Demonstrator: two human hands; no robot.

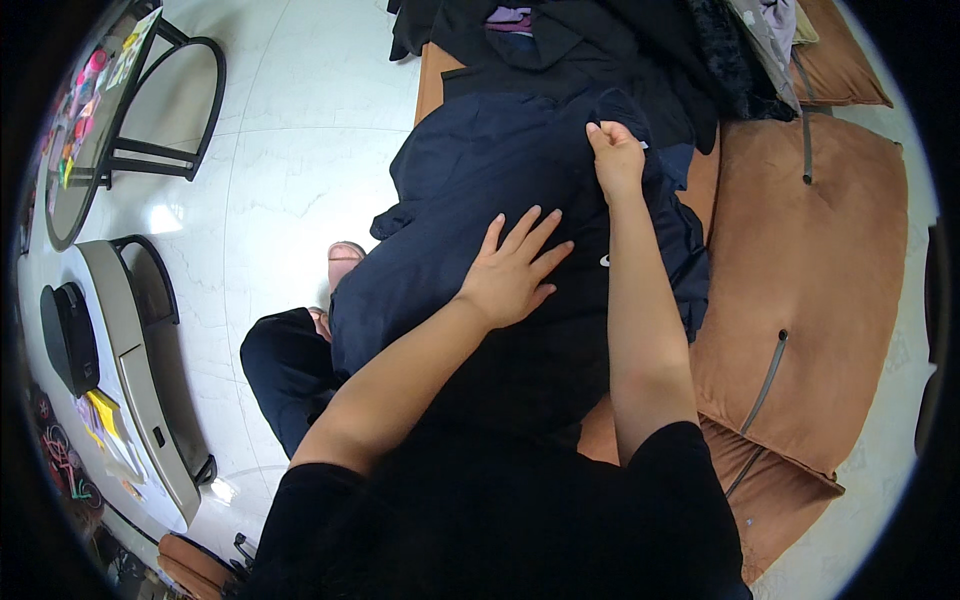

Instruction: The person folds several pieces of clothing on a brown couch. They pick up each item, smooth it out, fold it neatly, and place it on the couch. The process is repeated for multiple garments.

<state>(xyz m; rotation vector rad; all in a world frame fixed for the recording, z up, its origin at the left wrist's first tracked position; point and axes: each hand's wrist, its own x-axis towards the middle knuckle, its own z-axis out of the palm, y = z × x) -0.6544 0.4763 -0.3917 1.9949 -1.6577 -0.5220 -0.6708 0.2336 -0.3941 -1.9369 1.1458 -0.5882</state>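
Observation:
A dark navy jacket (465, 172) with a small white logo is spread before me, over my lap and the brown seat. My left hand (514, 270) lies palm down on its middle, fingers spread, gripping nothing. Farther up and to the right, my right hand (619, 154) pinches the jacket at its collar between thumb and fingers. A small white tag shows beside that hand. Other black garments (540, 45) lie beyond the collar, with a bit of purple cloth (510, 20) among them.
Brown cushions (810, 277) with grey straps line the right side. A dark furry garment (724, 52) lies at the upper right. On the left stand a glass-topped table (90, 142) with colourful items and a white table (142, 375) holding a black case (69, 337).

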